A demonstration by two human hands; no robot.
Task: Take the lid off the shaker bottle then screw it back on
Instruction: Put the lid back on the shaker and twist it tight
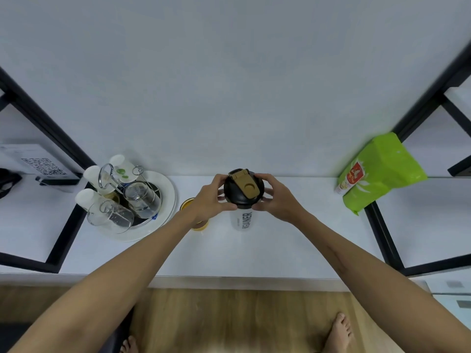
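My left hand [213, 197] and right hand [276, 197] clasp the black lid [243, 187] from either side, fingers curled round its rim for twisting, I judge; it sits on the shaker bottle [243, 217], upright on the white counter [293, 238]. Left, a tray [167, 200] of glasses; right, a green bag [382, 171] against the pale wall [229, 85].

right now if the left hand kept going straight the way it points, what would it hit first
The left hand already grips the lid of the shaker bottle, so the lid is what it meets first. Beyond that, probably the right hand on the other side.
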